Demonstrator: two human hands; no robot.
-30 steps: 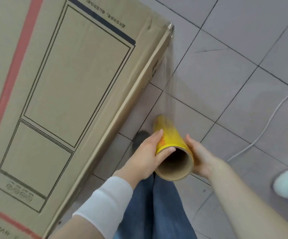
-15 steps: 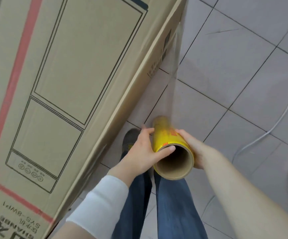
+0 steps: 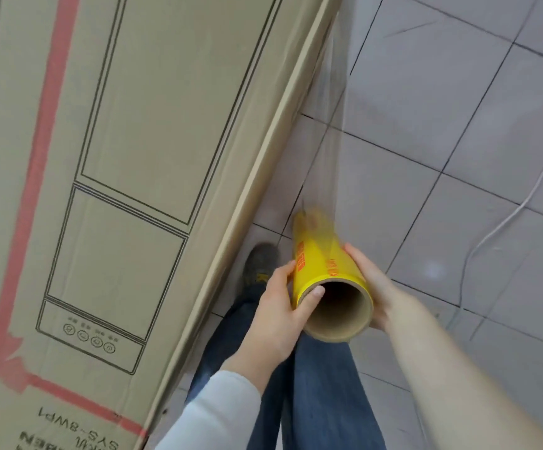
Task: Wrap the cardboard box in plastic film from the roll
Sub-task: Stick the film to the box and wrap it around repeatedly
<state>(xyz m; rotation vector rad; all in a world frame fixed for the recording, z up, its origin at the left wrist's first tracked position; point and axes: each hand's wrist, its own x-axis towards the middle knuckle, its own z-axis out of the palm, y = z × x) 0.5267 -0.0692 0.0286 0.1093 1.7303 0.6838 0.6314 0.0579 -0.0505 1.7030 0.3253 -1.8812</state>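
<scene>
Grey floor tiles (image 3: pixel 426 102) are lying beneath a tall cardboard box (image 3: pixel 153 141). Left hand (image 3: pixel 276 313) and right hand (image 3: pixel 369 287) are clasping the light roll (image 3: pixel 325 274), fingers curled around its stiff near end; thin, stretchy film (image 3: pixel 332 125) is running taut to the box corner.

Roll's (image 3: pixel 320 254) far end motion-blurred

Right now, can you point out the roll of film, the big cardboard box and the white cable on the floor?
roll (image 3: pixel 320 259), head view, on its yellow side.
cardboard box (image 3: pixel 153 102), head view, on its printed brown face.
white cable (image 3: pixel 520 209), head view, on its curve across the tiles.
</scene>
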